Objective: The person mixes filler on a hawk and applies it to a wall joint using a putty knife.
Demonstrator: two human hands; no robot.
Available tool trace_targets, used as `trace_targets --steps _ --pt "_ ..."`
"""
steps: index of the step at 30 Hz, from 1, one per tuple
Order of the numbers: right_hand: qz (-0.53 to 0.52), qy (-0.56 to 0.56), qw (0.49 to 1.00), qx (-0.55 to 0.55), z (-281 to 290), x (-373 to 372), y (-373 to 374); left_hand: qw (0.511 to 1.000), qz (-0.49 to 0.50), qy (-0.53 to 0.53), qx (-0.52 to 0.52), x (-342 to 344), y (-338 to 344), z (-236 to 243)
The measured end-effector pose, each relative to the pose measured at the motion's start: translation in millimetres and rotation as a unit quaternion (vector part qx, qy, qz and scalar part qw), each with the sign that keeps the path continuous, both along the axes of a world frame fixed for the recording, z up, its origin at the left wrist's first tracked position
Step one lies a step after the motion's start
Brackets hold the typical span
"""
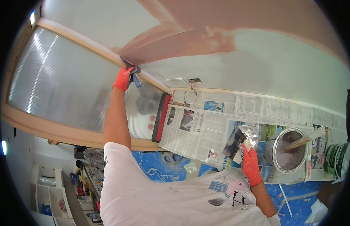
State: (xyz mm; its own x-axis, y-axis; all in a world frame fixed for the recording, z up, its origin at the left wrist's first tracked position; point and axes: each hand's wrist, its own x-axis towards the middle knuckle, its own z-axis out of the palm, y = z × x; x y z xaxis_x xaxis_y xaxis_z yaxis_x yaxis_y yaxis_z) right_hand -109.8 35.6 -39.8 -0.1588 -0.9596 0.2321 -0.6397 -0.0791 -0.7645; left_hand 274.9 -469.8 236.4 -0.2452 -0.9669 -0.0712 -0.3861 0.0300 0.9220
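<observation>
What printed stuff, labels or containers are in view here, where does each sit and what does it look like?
Newspaper sheets: spread flat right of the window, grey print with colour photos.
Open paint can: round, metal rim, pinkish-grey paint, stick inside, on the newspaper.
Labelled tub: far right edge, green and white banded label.

left hand and right hand: each in an orange-red glove ending at the wrist; forearms bare. torso: white short-sleeved shirt, paint-smudged, bearing a dark printed graphic at its right side.
</observation>
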Motion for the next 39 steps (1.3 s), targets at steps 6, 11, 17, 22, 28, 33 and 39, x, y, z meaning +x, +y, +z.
trace_targets --steps 6,11,17,22,28,33,39 --pt "0.033 -0.047 0.998 -0.026 3 -10 7 0.998 0.015 0.052 -0.030 -38 16 -12" --pt "0.044 -0.044 0.998 -0.033 8 -29 13 0.997 0.010 0.055 -0.058 -98 50 -17" --pt "0.084 -0.185 0.979 0.017 -5 -45 21 0.996 0.007 0.051 -0.075 -194 109 -6" --pt "0.092 -0.083 0.992 0.001 -5 -58 30 0.995 -0.011 0.043 -0.086 -248 142 0" --pt "0.094 0.048 0.992 -0.065 1 -69 34 0.995 0.015 0.042 -0.091 -308 171 -3" --pt "0.100 0.064 0.991 -0.057 6 -72 34 0.993 0.004 0.042 -0.112 -338 181 -6" --pt "0.089 0.063 0.992 -0.071 -7 -67 32 0.995 0.028 -0.012 -0.098 -383 207 6"
